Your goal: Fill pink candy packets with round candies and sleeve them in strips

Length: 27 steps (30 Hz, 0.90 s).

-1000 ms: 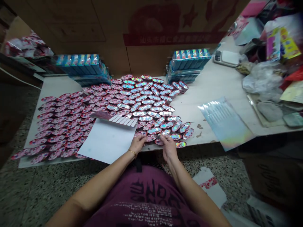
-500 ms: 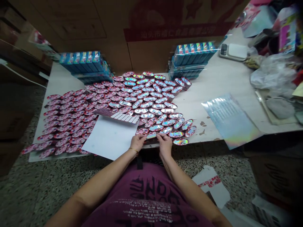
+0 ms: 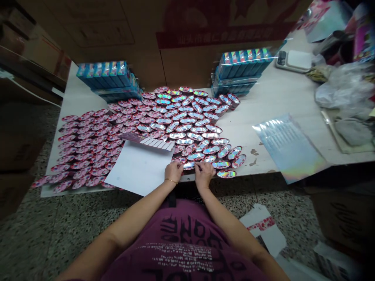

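Note:
At the table's front edge, a shiny silver sticker [image 3: 189, 166] lies across the oval top of a small red-rimmed box. My left hand [image 3: 173, 173] pinches its left end and my right hand [image 3: 204, 175] pinches the right end, fingers closed. Just left of my left hand rests a white sheet [image 3: 139, 168], its far edge folded up with a row of pale strips [image 3: 158, 143]. Rows of oval-topped boxes spread beyond my hands. Those toward the right, such as one silver-topped box [image 3: 195, 156], carry shiny strips; the pink-topped boxes [image 3: 88, 148] at the left show none.
Two stacks of blue packs, one left [image 3: 105, 78] and one right [image 3: 243, 68], stand before a big cardboard carton [image 3: 190, 66]. A holographic sheet [image 3: 293, 152] overhangs the front edge at right. Behind it are a small scale [image 3: 299, 60] and plastic bags [image 3: 340, 88].
Both hands have moved slightly forward with the sticker, which now lies flatter on the box top. The whole view has shifted a little to the right.

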Tool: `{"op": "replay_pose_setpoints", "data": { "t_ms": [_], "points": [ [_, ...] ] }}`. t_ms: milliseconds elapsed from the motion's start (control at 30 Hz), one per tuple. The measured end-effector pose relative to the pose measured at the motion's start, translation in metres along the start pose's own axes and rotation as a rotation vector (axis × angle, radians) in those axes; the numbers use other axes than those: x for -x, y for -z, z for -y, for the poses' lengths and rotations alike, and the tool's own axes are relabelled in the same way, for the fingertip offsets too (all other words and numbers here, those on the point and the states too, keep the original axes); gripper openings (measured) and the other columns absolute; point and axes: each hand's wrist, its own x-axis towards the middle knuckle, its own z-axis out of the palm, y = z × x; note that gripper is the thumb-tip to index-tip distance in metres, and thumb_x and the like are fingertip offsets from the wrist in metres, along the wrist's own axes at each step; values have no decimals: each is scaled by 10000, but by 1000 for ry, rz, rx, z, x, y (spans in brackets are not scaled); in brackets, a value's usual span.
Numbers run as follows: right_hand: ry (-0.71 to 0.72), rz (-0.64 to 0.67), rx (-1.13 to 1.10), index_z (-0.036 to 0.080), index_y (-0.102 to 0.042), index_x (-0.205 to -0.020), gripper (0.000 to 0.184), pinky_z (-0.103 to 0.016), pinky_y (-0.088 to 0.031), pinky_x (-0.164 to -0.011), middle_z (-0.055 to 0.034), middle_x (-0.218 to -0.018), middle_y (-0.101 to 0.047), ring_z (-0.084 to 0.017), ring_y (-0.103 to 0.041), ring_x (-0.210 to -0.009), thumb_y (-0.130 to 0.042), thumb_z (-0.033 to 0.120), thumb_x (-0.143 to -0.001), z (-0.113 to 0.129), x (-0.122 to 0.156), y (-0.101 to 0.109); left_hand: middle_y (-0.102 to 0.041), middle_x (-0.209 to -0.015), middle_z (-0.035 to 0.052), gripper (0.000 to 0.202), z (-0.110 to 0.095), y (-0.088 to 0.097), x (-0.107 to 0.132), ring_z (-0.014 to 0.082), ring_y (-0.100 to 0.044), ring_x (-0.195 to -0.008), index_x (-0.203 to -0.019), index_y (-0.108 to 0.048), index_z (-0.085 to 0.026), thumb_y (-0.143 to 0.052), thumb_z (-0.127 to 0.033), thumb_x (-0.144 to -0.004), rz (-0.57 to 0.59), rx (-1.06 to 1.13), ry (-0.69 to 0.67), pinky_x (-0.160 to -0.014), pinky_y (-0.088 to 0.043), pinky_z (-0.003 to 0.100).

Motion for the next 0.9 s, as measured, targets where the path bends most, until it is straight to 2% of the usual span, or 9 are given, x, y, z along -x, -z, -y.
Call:
{"op": "replay_pose_setpoints", "data": {
  "t_ms": [167, 267, 500, 600, 667, 733, 800, 867, 900],
  "points": [
    [-9, 25, 50, 212, -642, -759, 201, -320, -238, -730, -44, -792, -565, -206, -417, -834, -469, 310, -792, -3, -4, -3, -665, -727, 46, 174, -3, 1, -5, 181, -588, -709, -687, -654, -205, -530, -326, -705, 46, -69, -1, -628, -391, 254],
    [1, 38, 72, 193, -615, -855, 187, -313, -251, -730, -47, -817, -561, -205, -418, -845, -461, 275, -788, -3, -6, 3, -658, -748, 50, 195, -3, 6, -5, 196, -588, -722, -792, -637, -203, -549, -346, -694, 48, -142, -17, -631, -399, 267],
    [459, 321, 257, 282, -559, -1089, 347, -353, -242, -793, -65, -1000, -547, -206, -411, -894, -448, 159, -784, -9, 3, 26, -613, -933, 61, 358, 16, 17, 17, 193, -581, -788, -1126, -524, -272, -364, -234, -809, 116, -359, -414, -662, -421, 285],
    [479, 352, 186, 261, -586, -1060, 327, -342, -275, -780, -74, -989, -557, -205, -436, -884, -441, 160, -784, -12, -3, 31, -609, -845, 52, 390, 21, 31, 21, 166, -575, -704, -1168, -508, -272, -380, -229, -802, 143, -314, -466, -643, -428, 269],
    [360, 304, 26, 217, -619, -987, 282, -312, -320, -748, -70, -909, -576, -190, -471, -840, -390, 215, -823, -6, -14, 29, -600, -831, 42, 364, 26, 59, 13, 142, -561, -728, -1146, -531, -246, -371, -248, -820, -27, -119, -500, -685, -430, 247],
    [222, 288, -148, 179, -629, -931, 337, -279, -358, -706, -60, -840, -592, -172, -504, -778, -324, 302, -860, 12, -31, 23, -588, -874, 53, 338, 37, 100, -4, 141, -540, -816, -1095, -566, -201, -359, -270, -836, -351, 68, -471, -757, -421, 252],
    [166, 316, -239, 165, -624, -916, 395, -263, -375, -705, -56, -842, -606, -166, -524, -779, -297, 381, -866, 41, -51, 12, -560, -967, 86, 329, 56, 146, -30, 172, -503, -936, -1057, -577, -167, -379, -302, -831, -706, 117, -328, -840, -395, 303],
    [198, 361, -198, 162, -606, -962, 394, -267, -369, -751, -74, -933, -602, -179, -521, -865, -340, 428, -846, 75, -70, -5, -532, -1048, 111, 350, 80, 182, -61, 204, -463, -1029, -1074, -560, -149, -433, -330, -803, -816, 87, -187, -915, -346, 351],
    [236, 396, -140, 162, -587, -1008, 392, -277, -360, -777, -88, -993, -588, -192, -508, -919, -380, 441, -828, 91, -78, -14, -530, -1058, 121, 401, 92, 194, -76, 224, -455, -1047, -1092, -545, -139, -519, -345, -749, -771, 67, -124, -925, -337, 370]
  ]
}}
